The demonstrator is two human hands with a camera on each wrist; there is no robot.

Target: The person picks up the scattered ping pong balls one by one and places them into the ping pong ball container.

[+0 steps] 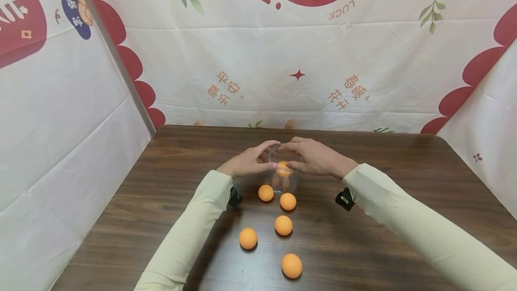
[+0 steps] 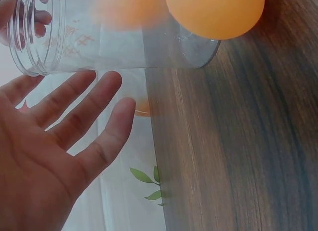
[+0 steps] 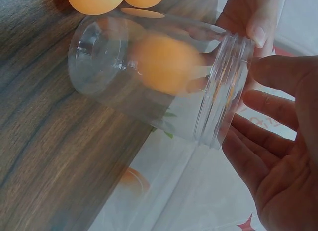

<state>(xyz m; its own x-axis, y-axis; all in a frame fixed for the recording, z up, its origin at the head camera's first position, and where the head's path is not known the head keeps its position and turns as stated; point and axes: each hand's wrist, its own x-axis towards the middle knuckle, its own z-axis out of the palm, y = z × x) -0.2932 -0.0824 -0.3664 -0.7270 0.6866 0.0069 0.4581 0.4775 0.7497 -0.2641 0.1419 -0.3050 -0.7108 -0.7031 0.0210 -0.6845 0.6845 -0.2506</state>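
Note:
A clear plastic jar [image 1: 286, 183] with a ridged neck stands upright on the table. Inside it an orange ping-pong ball [image 3: 166, 64] looks blurred, apart from the jar's bottom. My left hand [image 1: 251, 160] is around the jar's upper part, thumb on the near side and fingers behind. In the left wrist view those fingers [image 2: 112, 84] lie along the wall. On the other side, my right hand [image 1: 319, 157] has its fingers [image 3: 278, 72] spread at the rim, holding no ball. Two more balls [image 1: 266, 193] [image 1: 288, 201] sit close to the jar's base.
Nearer to me on the dark wooden table [image 1: 161, 201] lie a ball [image 1: 283, 225], another ball [image 1: 248, 238] and a third ball [image 1: 291, 266]. A printed white cloth [image 1: 258, 71] hangs behind the table's far edge, with more cloth at both sides.

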